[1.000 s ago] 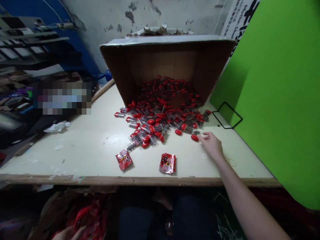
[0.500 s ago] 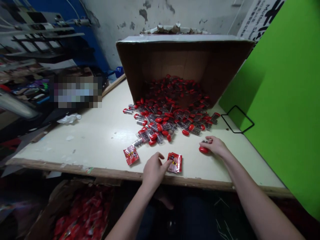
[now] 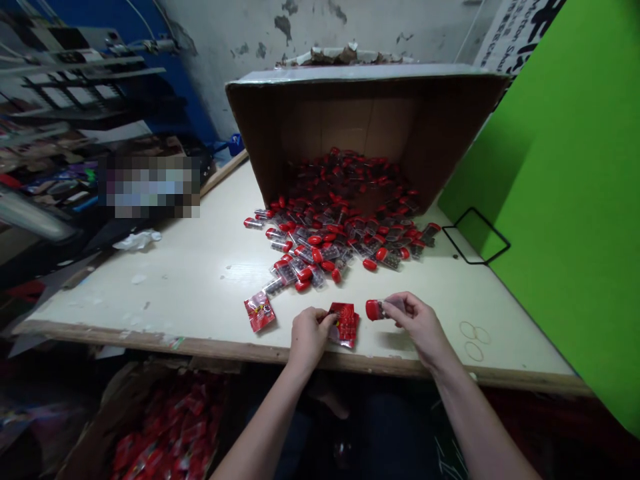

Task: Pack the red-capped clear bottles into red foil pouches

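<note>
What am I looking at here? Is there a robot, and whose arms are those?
No robot here! A person is working with two bare hands. The camera sits on that person's head, looking forward and down, so you see roughly what they see.

On the pale table, a cardboard box has its open side facing us. A pile of little clear packs with red ends spreads out of it. Nearer the front edge lies a shiny red packet.

The right hand holds up one red-ended clear pack. The left hand has its fingertips at some other red packets; I can't tell whether it grips one.
</note>
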Demonstrator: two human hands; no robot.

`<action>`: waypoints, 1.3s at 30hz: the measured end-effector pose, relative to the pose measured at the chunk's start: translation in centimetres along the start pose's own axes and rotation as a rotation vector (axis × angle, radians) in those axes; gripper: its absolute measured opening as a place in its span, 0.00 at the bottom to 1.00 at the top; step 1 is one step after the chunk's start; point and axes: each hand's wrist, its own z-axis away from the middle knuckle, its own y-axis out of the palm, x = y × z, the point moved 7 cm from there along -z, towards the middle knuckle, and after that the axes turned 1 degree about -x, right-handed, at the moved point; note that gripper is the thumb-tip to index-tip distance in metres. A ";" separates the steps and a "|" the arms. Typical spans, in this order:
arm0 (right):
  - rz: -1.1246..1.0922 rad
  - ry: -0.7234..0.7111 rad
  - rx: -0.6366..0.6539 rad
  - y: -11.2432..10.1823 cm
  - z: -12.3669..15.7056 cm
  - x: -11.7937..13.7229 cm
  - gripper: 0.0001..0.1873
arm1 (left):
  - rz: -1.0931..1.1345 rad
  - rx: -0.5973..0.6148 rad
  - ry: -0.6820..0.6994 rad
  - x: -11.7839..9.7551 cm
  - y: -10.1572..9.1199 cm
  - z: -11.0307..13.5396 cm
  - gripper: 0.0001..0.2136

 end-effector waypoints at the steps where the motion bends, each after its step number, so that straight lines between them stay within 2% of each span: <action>1: -0.031 -0.002 -0.014 0.4 0.3 0.1 0.18 | 0.005 0.006 0.010 -0.1 -0.1 0.1 0.14; 9: -0.021 0.046 -0.083 3.8 1.0 -2.2 0.18 | 0.056 0.015 0.071 -0.9 -0.2 1.1 0.11; 14: -0.023 0.041 -0.115 4.2 1.2 -2.3 0.16 | 0.190 -0.059 0.030 -0.2 -1.6 1.2 0.11; 19: -0.201 0.064 -0.113 2.7 2.7 -1.6 0.16 | 0.484 -0.053 -0.084 -0.1 -2.0 1.6 0.14; 24: -0.700 0.213 -0.067 2.4 4.9 -1.5 0.15 | 0.896 -0.032 -0.326 -0.3 -0.2 2.5 0.13; 27: -0.847 0.231 -0.031 2.9 6.0 -0.9 0.11 | 1.069 -0.054 -0.412 -0.6 0.5 2.9 0.14; 32: -0.902 0.201 -0.017 4.2 7.1 0.1 0.07 | 1.311 -0.059 -0.464 -1.6 1.0 3.3 0.13; 37: -0.825 0.189 -0.063 5.3 7.9 0.1 0.16 | 1.550 -0.050 -0.552 -2.5 1.4 3.7 0.09; 39: -0.768 0.195 -0.073 5.7 8.2 0.0 0.16 | 1.587 -0.058 -0.562 -2.7 1.5 3.7 0.07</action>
